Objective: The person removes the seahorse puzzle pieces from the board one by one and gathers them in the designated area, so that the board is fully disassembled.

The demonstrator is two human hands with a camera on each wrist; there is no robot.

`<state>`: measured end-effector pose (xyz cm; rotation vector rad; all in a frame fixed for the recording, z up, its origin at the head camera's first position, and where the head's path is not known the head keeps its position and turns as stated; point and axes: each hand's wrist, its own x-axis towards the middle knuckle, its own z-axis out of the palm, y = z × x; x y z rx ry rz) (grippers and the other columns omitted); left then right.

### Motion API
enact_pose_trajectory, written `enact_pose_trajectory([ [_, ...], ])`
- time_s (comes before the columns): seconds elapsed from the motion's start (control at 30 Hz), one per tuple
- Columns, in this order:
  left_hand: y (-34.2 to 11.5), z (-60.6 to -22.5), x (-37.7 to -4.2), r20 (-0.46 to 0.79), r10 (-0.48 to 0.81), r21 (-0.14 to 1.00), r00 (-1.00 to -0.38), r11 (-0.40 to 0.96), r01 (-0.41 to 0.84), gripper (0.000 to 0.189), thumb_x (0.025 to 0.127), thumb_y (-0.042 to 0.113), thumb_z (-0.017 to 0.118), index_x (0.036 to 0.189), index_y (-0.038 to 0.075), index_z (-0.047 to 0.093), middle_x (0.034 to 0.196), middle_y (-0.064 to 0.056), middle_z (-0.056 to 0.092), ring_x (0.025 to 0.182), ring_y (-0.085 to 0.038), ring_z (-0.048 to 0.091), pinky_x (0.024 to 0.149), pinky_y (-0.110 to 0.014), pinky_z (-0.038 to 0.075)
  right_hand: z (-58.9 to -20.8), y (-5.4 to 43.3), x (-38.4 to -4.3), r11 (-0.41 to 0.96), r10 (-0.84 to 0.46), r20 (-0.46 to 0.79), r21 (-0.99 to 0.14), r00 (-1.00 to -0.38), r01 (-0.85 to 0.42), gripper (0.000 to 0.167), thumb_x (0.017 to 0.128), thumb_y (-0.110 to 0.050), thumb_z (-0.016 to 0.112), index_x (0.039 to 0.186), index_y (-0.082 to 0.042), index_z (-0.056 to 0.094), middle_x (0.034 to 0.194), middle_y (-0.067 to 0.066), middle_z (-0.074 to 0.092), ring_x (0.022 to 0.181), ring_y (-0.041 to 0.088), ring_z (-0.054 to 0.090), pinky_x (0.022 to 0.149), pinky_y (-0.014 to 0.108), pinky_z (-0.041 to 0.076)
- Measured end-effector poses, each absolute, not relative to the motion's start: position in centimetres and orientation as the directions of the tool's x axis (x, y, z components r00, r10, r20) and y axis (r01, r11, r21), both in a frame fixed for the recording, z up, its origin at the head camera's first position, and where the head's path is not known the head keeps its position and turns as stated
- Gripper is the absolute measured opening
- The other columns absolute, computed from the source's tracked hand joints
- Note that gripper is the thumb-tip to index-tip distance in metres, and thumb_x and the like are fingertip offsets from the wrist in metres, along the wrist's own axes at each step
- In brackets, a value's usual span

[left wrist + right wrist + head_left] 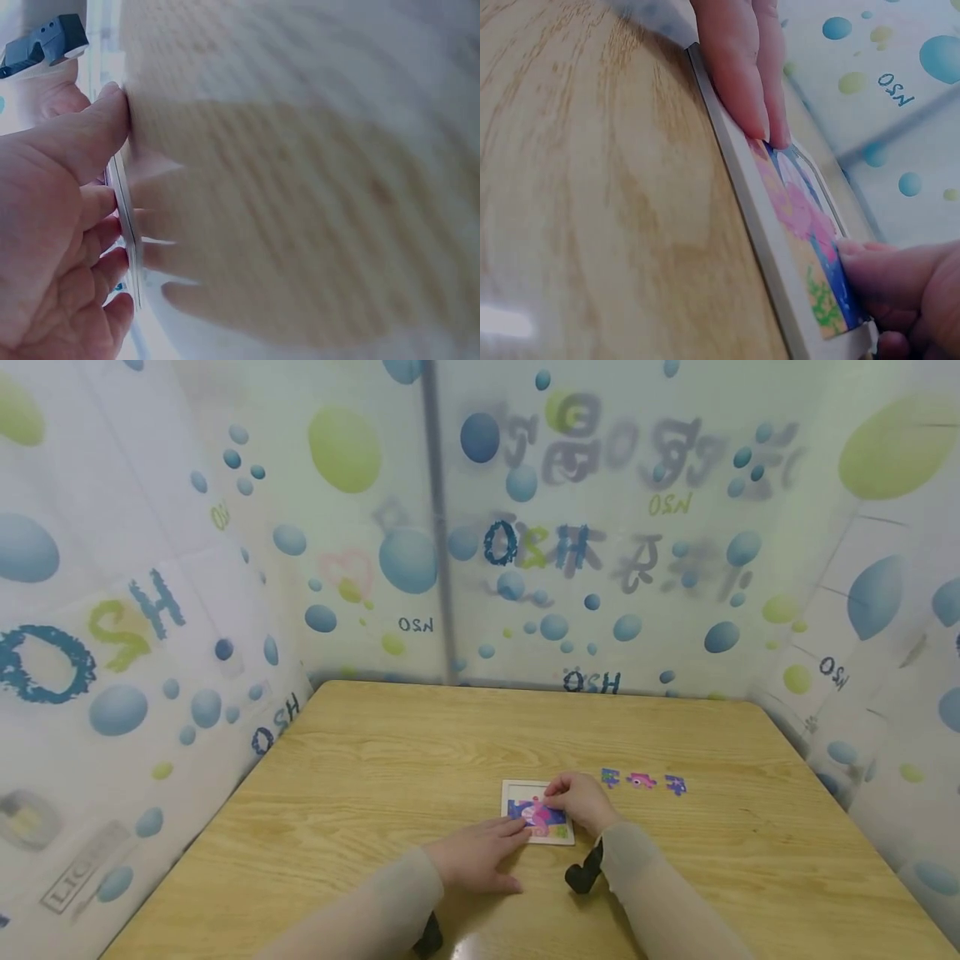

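Observation:
A small jigsaw puzzle (537,816) with a pink seahorse on blue lies in a white frame (567,840) on the table; the upper part of the frame shows pale backing. My left hand (480,857) rests at the frame's lower left, its fingers (112,264) extended over the edge, thumb apart. At the upper right of the picture my right hand (587,802) pinches a puzzle piece (826,234) with thumb and forefinger, the piece mostly covered by them. The other right-hand fingers curl beside the frame.
Three loose pieces lie in a row beyond my right hand: a blue-green one (610,777), a pink one (641,781) and a purple one (676,785). The wooden table (360,760) reaches back to a patterned curtain (375,635). Black wrist cameras (583,877) hang under both sleeves.

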<state>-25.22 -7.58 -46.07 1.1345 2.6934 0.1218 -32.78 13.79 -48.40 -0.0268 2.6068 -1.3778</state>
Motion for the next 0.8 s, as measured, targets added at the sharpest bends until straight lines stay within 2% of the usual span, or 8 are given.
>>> enact_pose_trajectory([
  [0.43,-7.5,-45.7,-25.1,-0.181,0.690,0.197,-0.701,0.724,0.661,0.078,0.089,0.056,0.058,0.150,0.015,0.035,0.155,-0.004,0.030,0.142,-0.023,0.028,0.114,-0.035,0.026,-48.6,14.1,-33.2,0.527,-0.132,-0.182,-0.845,-0.974,0.087,0.005,0.087,-0.010,0.070,0.089,-0.006,0.068,0.087,0.004,0.062,0.081,0.019,0.052,0.072,0.030,0.042],
  [0.6,-7.4,-45.5,-25.2,-0.186,0.690,0.210,-0.700,0.723,0.658,0.077,0.088,0.055,0.060,0.150,0.015,0.036,0.155,-0.004,0.031,0.141,-0.024,0.029,0.114,-0.035,0.026,-47.8,14.4,-33.4,0.521,-0.159,-0.231,-0.846,-0.960,0.117,0.007,0.089,-0.012,0.067,0.092,-0.006,0.069,0.092,0.005,0.061,0.086,0.021,0.051,0.075,0.032,0.040],
  [0.8,-7.5,-45.5,-25.0,-0.187,0.685,0.210,-0.704,0.728,0.653,0.078,0.087,0.055,0.062,0.149,0.015,0.037,0.154,-0.004,0.032,0.141,-0.023,0.030,0.113,-0.034,0.027,-46.7,13.1,-32.8,0.513,-0.184,-0.225,-0.853,-0.957,0.102,0.010,0.087,-0.013,0.069,0.094,-0.006,0.069,0.094,0.005,0.063,0.087,0.021,0.052,0.077,0.033,0.042],
])
